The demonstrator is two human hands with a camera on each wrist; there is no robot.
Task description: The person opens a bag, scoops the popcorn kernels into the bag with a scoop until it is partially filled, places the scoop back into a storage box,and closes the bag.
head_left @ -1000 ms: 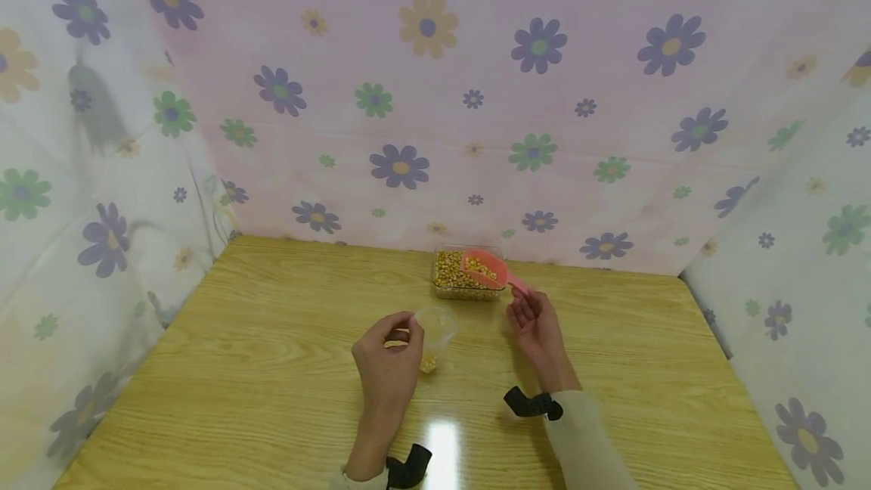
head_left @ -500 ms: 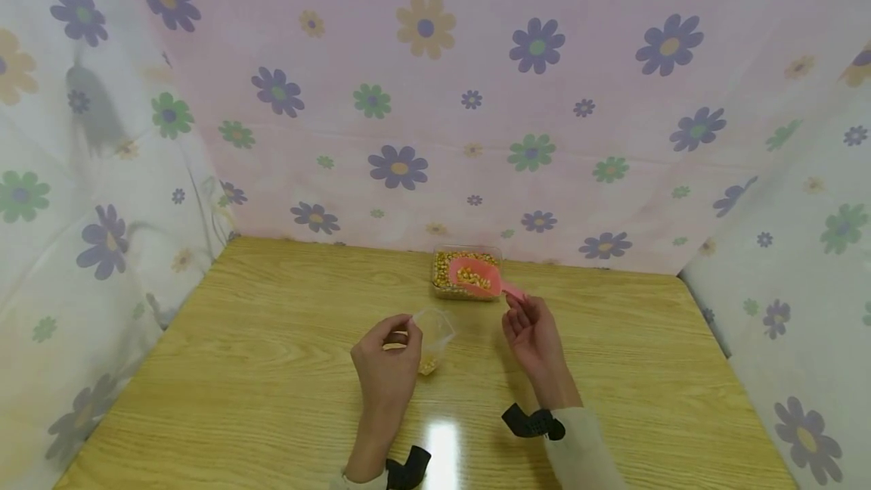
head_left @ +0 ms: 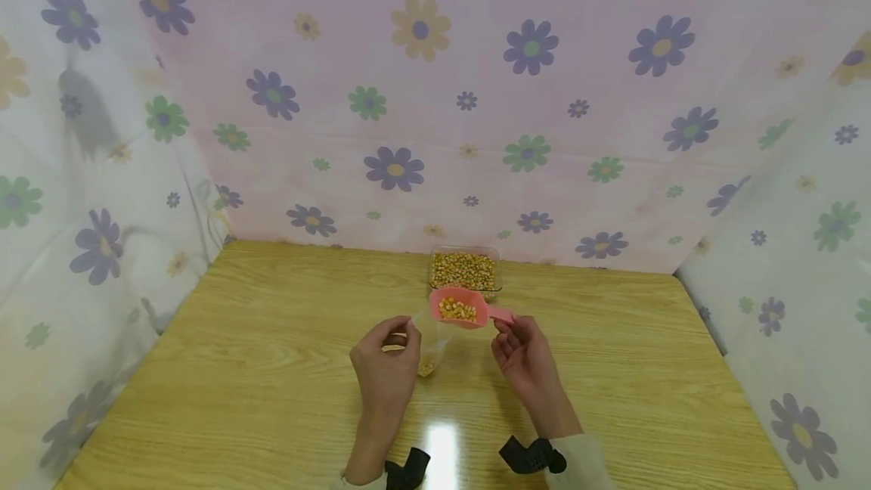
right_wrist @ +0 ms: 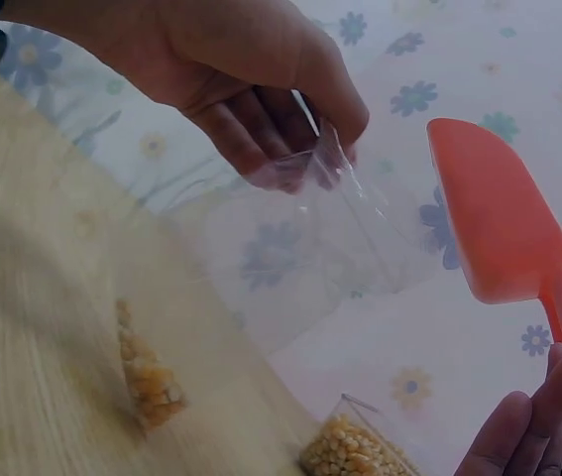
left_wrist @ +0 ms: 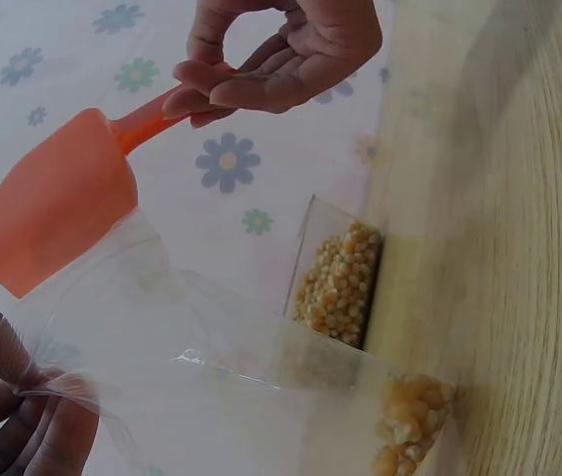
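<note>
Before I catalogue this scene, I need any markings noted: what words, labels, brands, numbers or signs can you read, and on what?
None can be read in any view.
The scoop, clear bag and clear container show no legible text.
The cloth backdrop shows printed flowers, no lettering.
Any marking on the black wrist pieces is too small to tell.

Left hand [head_left: 388, 365], right hand [head_left: 525, 358]: bare. Left cuff [head_left: 361, 483], right sleeve [head_left: 584, 463] cream. Left wrist mount [head_left: 408, 469] black, bent; right wrist mount [head_left: 527, 454] likewise, one end rounded.
</note>
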